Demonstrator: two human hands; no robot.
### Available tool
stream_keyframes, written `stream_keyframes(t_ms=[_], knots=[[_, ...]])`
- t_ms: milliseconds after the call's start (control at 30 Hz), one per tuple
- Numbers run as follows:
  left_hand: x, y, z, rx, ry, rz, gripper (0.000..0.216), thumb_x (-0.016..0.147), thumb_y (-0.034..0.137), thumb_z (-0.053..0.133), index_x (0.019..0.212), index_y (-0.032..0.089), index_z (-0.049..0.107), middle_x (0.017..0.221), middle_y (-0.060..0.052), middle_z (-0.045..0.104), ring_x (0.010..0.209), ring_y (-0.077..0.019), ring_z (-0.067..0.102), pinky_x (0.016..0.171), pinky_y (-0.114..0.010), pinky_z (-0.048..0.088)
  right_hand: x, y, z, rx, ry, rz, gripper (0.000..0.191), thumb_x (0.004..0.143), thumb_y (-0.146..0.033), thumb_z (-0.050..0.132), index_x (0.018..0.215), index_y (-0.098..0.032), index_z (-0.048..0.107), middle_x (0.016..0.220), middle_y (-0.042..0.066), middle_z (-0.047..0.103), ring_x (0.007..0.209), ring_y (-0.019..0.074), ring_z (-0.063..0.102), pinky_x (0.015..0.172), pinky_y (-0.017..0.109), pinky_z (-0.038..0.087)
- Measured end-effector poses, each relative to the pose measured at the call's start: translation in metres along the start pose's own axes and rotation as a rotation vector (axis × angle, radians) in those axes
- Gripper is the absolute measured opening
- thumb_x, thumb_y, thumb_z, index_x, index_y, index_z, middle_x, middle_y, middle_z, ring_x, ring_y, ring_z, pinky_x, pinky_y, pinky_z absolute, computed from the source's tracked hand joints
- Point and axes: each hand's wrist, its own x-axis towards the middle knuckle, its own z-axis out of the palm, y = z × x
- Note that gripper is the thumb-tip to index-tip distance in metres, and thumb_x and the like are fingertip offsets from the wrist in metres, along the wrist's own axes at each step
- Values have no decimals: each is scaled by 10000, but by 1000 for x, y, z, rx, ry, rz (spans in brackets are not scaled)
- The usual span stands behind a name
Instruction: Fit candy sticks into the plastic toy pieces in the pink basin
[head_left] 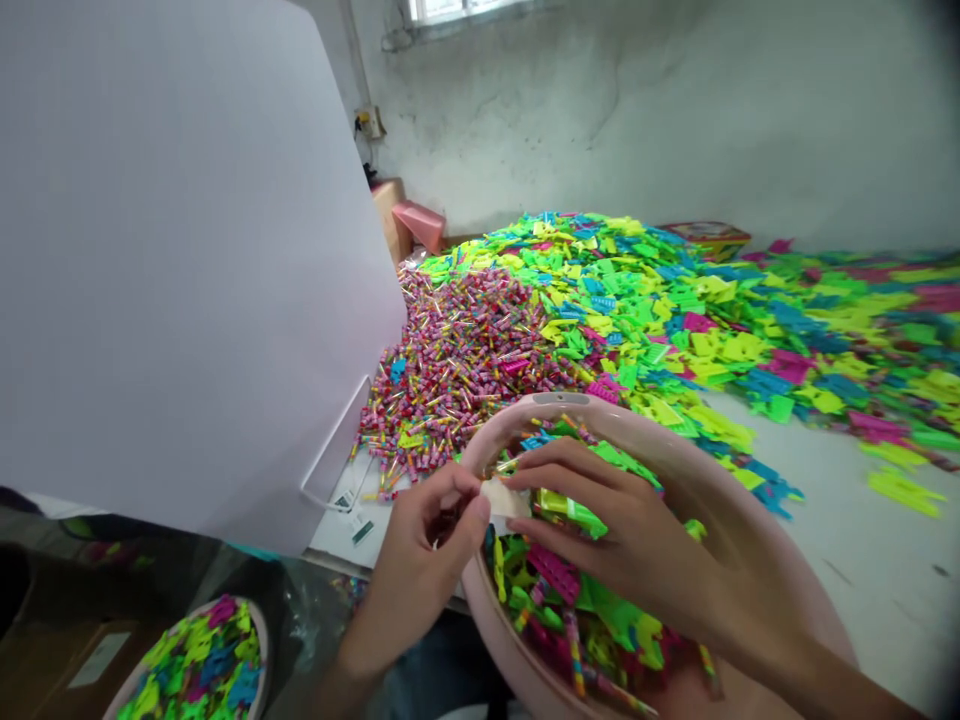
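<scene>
A small whitish piece (504, 498), its kind not clear, sits between my two hands over a pink basin (780, 560). My left hand (435, 540) pinches its left end between thumb and index finger. My right hand (615, 510) has its fingertips closed on the right end. Just beneath the right fingers shows a yellow-green plastic piece (566, 510); whether they touch it I cannot tell. Inside the basin lie green, yellow and magenta plastic pieces (555, 570) mixed with thin striped sticks (576, 650). My right hand hides part of these contents.
Behind the basin, a heap of small pink striped tubes (465, 350) meets a large pile of neon plastic pieces (645, 290) on the table (847, 530). A big white panel (195, 270) stands at left. Below it, another tub (262, 650) holds coloured pieces beside a cardboard box (75, 660).
</scene>
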Motion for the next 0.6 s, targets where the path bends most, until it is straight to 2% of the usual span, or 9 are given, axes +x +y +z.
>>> stream_keyframes(t_ms=[167, 333, 467, 533, 600], knots=[[-5, -3, -6, -117, -39, -39, 336, 927, 470, 652, 781, 174, 591, 591, 72, 353, 500, -61, 228, 463, -202, 206, 0, -1, -2, 180, -72, 205, 53, 892, -281, 695, 904, -269, 745, 939, 22, 775, 892, 225, 732, 826, 340, 599], [-23, -16, -23, -356, -38, -84, 317, 900, 462, 682, 804, 175, 588, 603, 72, 354, 478, -51, 234, 430, -177, 202, -17, -5, 5, 483, -91, 555, 236, 919, -439, 652, 800, -265, 756, 768, 10, 742, 732, 225, 698, 661, 307, 576], [-52, -25, -35, -536, 75, -135, 385, 792, 454, 741, 673, 179, 498, 604, 55, 356, 497, -65, 259, 418, -174, 234, -42, -36, 22, 649, -10, 727, 301, 894, -505, 665, 719, -277, 751, 689, 34, 722, 688, 245, 698, 587, 310, 563], [-73, -29, -39, -582, 128, -188, 388, 743, 449, 748, 654, 184, 478, 615, 36, 387, 512, -78, 302, 416, -180, 255, -54, -57, 37, 694, 36, 739, 300, 894, -522, 652, 745, -288, 765, 692, 52, 720, 676, 255, 694, 593, 328, 574], [-97, -36, -43, -606, 128, -230, 411, 716, 477, 740, 633, 187, 461, 603, 23, 402, 506, -88, 346, 413, -189, 270, -65, -75, 56, 733, 42, 713, 278, 898, -509, 647, 775, -295, 775, 707, 58, 715, 686, 258, 692, 619, 332, 584]])
